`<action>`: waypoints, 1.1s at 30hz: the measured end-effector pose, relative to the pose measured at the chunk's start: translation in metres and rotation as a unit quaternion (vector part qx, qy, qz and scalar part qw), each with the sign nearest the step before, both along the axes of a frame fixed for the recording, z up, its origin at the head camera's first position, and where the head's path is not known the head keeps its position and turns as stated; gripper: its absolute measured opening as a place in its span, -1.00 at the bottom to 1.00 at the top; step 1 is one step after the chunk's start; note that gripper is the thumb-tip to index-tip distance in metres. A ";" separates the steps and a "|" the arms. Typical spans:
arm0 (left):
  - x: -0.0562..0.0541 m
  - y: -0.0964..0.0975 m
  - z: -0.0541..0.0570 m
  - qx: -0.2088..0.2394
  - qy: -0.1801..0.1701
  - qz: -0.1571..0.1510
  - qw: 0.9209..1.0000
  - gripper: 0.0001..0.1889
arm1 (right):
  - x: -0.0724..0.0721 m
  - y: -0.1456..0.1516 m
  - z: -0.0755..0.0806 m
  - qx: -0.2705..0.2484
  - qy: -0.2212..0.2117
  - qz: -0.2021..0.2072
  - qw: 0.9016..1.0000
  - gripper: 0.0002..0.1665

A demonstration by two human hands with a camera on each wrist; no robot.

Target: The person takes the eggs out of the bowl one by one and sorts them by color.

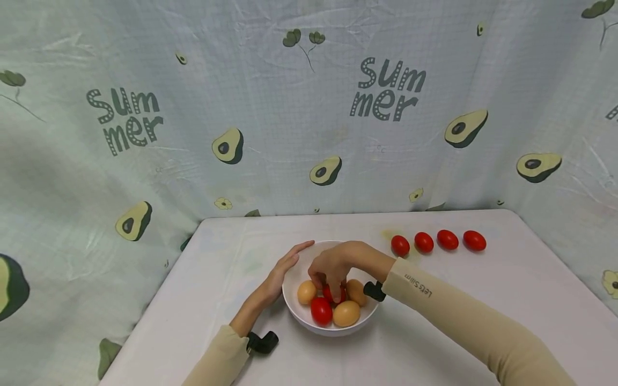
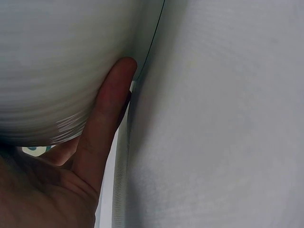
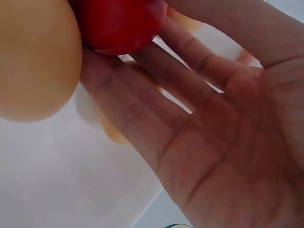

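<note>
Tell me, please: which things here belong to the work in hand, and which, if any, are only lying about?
In the job:
left hand, against the bowl
right hand, pinching a red egg
another red egg and three brown eggs, in the bowl
probably the four red eggs in a row on the table

Just around it:
printed cloth behind
black cameras on the wrists

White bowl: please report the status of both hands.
Left hand against bowl. Right hand inside, gripping red egg-shaped item. Tan eggs close beside.
</note>
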State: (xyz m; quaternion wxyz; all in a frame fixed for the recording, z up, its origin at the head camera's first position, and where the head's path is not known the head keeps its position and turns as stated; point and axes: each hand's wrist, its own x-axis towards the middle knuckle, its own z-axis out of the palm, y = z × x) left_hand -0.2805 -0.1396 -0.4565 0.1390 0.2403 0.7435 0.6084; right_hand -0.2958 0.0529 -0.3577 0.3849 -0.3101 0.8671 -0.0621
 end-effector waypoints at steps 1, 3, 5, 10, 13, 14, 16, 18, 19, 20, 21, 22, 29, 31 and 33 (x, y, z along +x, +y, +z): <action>0.000 0.000 0.000 0.001 0.001 0.000 1.000 -0.44 | 0.000 0.000 0.000 0.005 0.002 0.003 1.000 -0.64; -0.001 0.000 0.000 0.002 0.002 0.003 1.000 -0.44 | -0.001 0.000 0.001 0.015 0.002 0.010 1.000 -0.62; 0.000 0.000 0.000 0.000 0.004 0.006 1.000 -0.44 | -0.001 0.001 0.001 0.025 -0.001 0.015 1.000 -0.59; 0.000 0.000 -0.001 -0.004 0.007 0.011 1.000 -0.44 | -0.002 0.002 0.002 0.039 -0.003 0.030 0.999 -0.50; 0.000 0.001 0.000 -0.002 0.009 0.010 1.000 -0.44 | -0.002 0.003 0.003 0.041 0.000 0.037 0.998 -0.52; 0.000 0.001 0.000 -0.001 0.009 0.009 1.000 -0.44 | -0.002 0.004 0.004 0.041 0.001 0.038 0.998 -0.53; 0.000 0.001 -0.001 -0.001 0.010 0.005 1.000 -0.44 | -0.002 0.005 0.005 0.039 0.000 0.037 0.999 -0.54; -0.001 0.002 -0.001 0.000 0.012 0.002 1.000 -0.44 | -0.002 0.007 0.006 0.034 0.001 0.034 0.999 -0.54; -0.001 0.002 -0.001 0.000 0.012 0.001 1.000 -0.44 | -0.002 0.008 0.007 0.030 0.001 0.031 0.999 -0.54; -0.001 0.002 -0.001 -0.001 0.013 0.001 1.000 -0.44 | -0.001 0.009 0.008 0.026 0.001 0.029 0.999 -0.54; -0.001 0.002 -0.001 -0.002 0.013 0.001 1.000 -0.44 | -0.001 0.010 0.009 0.020 0.001 0.025 0.999 -0.55; -0.001 0.002 0.000 -0.003 0.013 0.002 1.000 -0.44 | 0.000 0.011 0.010 0.014 0.002 0.018 1.000 -0.55; 0.000 0.001 0.000 -0.002 0.008 0.004 1.000 -0.44 | 0.003 0.018 0.020 -0.014 0.005 0.003 1.000 -0.58; 0.001 0.001 0.000 -0.001 0.007 0.005 1.000 -0.44 | 0.003 0.020 0.022 -0.020 0.007 0.010 1.000 -0.58; 0.001 0.001 -0.001 -0.002 0.006 0.004 1.000 -0.44 | 0.003 0.022 0.023 -0.026 0.010 0.015 0.999 -0.59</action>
